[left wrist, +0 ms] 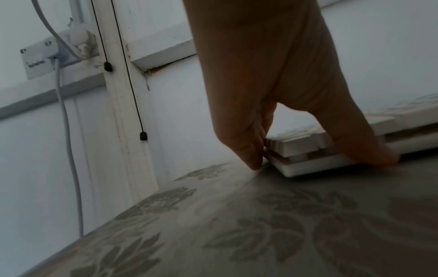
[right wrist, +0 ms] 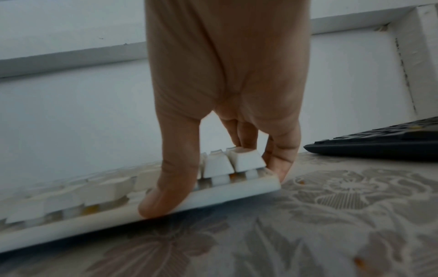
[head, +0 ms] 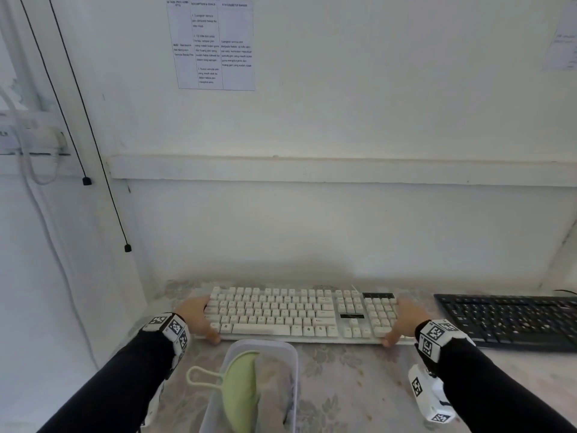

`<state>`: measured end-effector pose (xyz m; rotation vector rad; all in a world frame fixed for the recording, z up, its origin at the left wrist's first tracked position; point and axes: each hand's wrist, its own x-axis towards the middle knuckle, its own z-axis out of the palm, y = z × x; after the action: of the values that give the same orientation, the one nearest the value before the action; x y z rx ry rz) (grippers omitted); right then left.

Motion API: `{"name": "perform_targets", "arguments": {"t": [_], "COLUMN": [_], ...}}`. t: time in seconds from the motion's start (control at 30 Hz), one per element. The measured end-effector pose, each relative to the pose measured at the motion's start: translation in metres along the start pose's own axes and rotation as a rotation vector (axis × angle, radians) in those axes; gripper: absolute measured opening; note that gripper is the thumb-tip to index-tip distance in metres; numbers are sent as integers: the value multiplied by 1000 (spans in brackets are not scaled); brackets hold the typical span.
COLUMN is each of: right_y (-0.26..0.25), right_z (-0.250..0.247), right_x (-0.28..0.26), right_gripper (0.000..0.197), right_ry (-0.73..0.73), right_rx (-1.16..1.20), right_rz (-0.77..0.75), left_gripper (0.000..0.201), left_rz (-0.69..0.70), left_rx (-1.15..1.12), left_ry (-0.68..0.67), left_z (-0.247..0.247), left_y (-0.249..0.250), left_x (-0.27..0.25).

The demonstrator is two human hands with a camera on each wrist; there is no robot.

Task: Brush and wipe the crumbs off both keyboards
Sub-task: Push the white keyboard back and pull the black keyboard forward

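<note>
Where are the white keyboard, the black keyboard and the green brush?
white keyboard (head: 281, 310): head view, on the middle letter keys.
black keyboard (head: 512, 317): head view, on its keys.
green brush (head: 239, 389): head view, on its green body inside the clear tub.

— Where's the white keyboard (head: 299, 314)?
— Along the back edge of the counter (head: 359, 385), keys up, orange crumbs between its key stems.
— And the black keyboard (head: 512, 320)?
— Just beside it, toward the right edge, flat, specks on the keys.

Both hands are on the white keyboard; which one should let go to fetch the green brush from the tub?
Left, probably: the left hand is nearer the green brush's looped handle, which points left.
</note>
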<state>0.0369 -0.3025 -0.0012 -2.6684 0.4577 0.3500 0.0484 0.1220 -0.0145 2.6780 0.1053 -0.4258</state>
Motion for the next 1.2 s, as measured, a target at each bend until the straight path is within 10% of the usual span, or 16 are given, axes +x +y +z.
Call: {"name": "perform_targets", "arguments": {"t": [0.53, 0.97, 1.2], "right_y": [8, 18, 20], "right_z": [7, 15, 18], "right_x": [3, 9, 10], "right_gripper": [123, 96, 114], "right_ry": [-127, -81, -79], "right_rx": [114, 131, 128], "right_rz": [-43, -180, -171], "left_gripper": [106, 113, 115], "left_rz": [-52, -33, -43], "left_rx": [-53, -182, -197], "left_ry": [6, 14, 16], "left_z": [9, 11, 15], "left_y": [14, 8, 4], "left_x": [-6, -11, -8]}}
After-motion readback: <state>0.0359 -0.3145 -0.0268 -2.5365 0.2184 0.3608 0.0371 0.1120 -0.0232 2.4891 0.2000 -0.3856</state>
